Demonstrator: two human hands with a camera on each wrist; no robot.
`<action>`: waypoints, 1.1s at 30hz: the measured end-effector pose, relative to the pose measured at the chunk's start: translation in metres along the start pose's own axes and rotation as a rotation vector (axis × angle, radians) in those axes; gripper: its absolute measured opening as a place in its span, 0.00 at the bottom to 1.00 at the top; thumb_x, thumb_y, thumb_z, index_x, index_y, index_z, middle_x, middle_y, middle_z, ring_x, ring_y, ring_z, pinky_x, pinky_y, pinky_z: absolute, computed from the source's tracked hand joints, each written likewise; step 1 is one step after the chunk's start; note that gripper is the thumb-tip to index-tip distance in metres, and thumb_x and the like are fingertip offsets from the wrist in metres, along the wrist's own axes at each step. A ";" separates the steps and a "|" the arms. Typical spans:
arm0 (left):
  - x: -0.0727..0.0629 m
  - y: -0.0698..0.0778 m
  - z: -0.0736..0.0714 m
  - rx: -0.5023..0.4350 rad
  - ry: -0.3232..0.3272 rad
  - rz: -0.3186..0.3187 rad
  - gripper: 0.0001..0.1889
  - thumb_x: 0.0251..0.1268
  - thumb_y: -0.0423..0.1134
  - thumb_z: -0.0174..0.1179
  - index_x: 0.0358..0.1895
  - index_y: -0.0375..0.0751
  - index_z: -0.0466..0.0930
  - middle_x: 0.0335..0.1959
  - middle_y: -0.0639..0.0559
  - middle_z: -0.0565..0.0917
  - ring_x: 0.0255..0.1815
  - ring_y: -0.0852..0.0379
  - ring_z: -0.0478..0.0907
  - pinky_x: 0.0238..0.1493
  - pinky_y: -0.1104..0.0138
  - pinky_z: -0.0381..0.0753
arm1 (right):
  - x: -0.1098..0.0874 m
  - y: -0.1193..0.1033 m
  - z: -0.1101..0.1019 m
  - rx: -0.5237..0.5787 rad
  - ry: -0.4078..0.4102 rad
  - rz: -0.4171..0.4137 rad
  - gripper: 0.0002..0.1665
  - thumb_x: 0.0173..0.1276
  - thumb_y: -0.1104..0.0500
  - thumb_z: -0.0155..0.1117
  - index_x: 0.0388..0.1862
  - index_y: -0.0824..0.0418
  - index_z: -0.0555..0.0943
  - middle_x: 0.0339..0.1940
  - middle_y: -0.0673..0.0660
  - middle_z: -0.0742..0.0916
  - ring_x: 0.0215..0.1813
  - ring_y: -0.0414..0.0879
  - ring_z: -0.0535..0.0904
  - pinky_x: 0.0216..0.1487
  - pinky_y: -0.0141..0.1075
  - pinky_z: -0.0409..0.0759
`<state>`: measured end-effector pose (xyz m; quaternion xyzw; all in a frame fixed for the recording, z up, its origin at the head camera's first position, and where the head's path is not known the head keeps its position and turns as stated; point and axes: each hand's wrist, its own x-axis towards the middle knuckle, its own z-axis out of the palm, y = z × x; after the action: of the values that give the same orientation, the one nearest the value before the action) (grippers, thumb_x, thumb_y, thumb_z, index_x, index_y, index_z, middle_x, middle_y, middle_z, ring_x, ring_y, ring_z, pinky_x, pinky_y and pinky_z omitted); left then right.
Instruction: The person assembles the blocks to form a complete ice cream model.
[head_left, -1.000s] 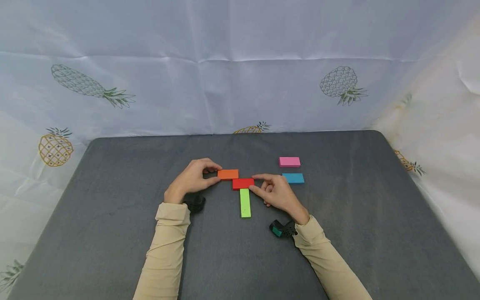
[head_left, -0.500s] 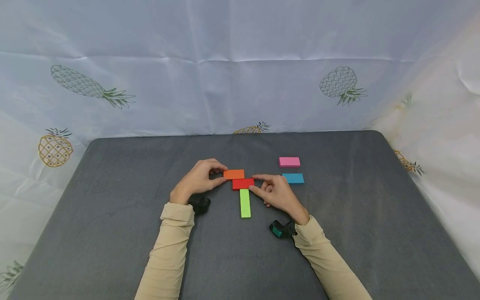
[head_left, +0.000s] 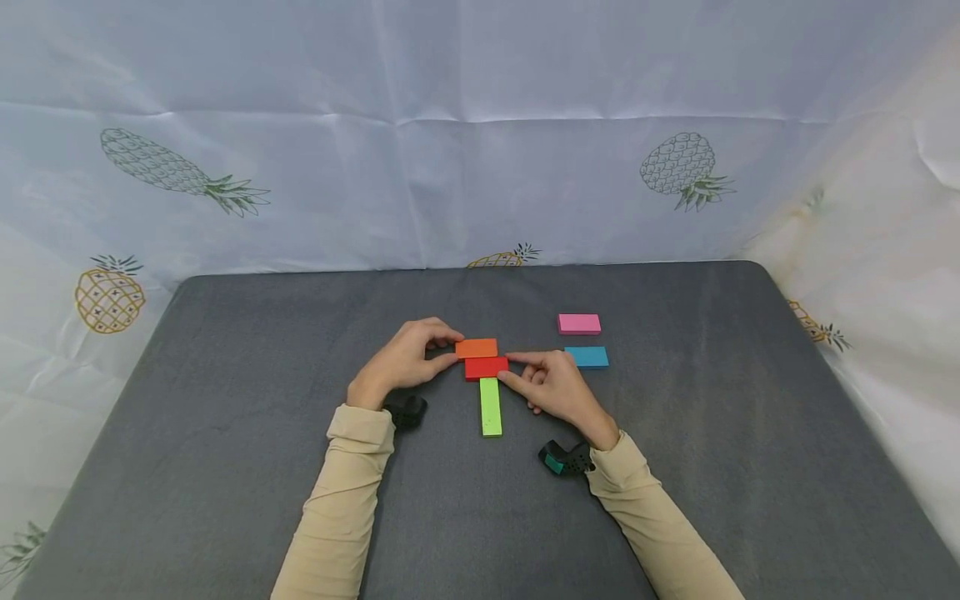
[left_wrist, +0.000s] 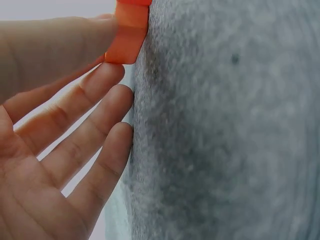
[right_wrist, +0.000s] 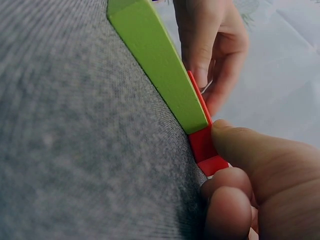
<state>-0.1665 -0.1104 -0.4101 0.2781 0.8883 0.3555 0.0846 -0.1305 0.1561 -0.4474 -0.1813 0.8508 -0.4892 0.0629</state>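
Note:
My left hand pinches the left end of an orange block between thumb and forefinger; its other fingers stay spread near the cloth in the left wrist view. Just in front of the orange block lies a red block, set slightly to the right. At its right end my right hand pinches it between thumb and index finger, the other fingers tucked in. A lime green block points toward me from the red block's front side; in the right wrist view its end meets the red one.
Behind and right of my right hand lie a pink block and a blue block. Dark grey cloth covers the table. A pale pineapple-print curtain hangs along the back and sides.
My left hand has slid the orange block to the right along the back of the red block, so the two now overlap along most of their length. The right hand has stayed in place.

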 end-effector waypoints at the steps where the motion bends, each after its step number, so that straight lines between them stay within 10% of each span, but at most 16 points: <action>1: 0.000 0.000 0.000 -0.001 -0.002 -0.001 0.16 0.70 0.32 0.65 0.59 0.33 0.84 0.51 0.40 0.86 0.48 0.48 0.81 0.55 0.53 0.82 | 0.000 0.000 0.000 -0.001 0.000 0.002 0.24 0.69 0.57 0.72 0.60 0.68 0.84 0.15 0.52 0.83 0.11 0.40 0.74 0.16 0.36 0.74; 33: 0.007 0.002 0.010 -0.006 0.033 0.033 0.15 0.71 0.34 0.64 0.57 0.33 0.85 0.50 0.41 0.87 0.47 0.48 0.82 0.51 0.55 0.83 | 0.001 -0.001 0.001 -0.004 0.006 0.013 0.22 0.69 0.56 0.72 0.57 0.67 0.86 0.12 0.51 0.82 0.09 0.40 0.73 0.14 0.37 0.74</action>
<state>-0.1679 -0.1000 -0.4161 0.2865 0.8838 0.3642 0.0649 -0.1311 0.1549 -0.4469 -0.1743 0.8531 -0.4877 0.0633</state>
